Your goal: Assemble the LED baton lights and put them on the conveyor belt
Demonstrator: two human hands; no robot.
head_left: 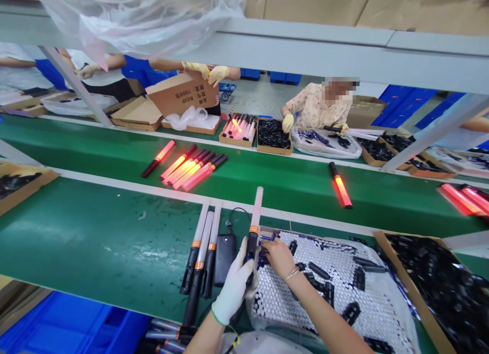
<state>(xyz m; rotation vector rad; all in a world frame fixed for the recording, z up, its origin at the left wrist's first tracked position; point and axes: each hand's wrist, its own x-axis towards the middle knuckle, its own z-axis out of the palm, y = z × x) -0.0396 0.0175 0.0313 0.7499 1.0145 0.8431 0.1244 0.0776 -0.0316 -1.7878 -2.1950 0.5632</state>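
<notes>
My left hand (pixel 231 285), in a white glove, is wrapped round the black handle of a light baton (pixel 256 214). The baton points up and away, its clear tube unlit above an orange band. My bare right hand (pixel 279 257), with a bracelet at the wrist, is beside the handle with its fingers drawn together; whatever they pinch is hidden. A blue battery (pixel 267 237) shows just beyond those fingers. Beneath the right forearm is a plastic-lined tray of upright batteries (pixel 275 303), with several black battery holders (pixel 359 278) strewn on top.
Several unlit batons (pixel 200 242) lie left of my hands, beside a black power bank (pixel 224 260). A carton of black parts (pixel 439 282) is at right. Red-lit batons (pixel 191 168) lie on the green belt (pixel 282 178). Across it sits a co-worker (pixel 313 107). A shelf (pixel 305 48) spans overhead.
</notes>
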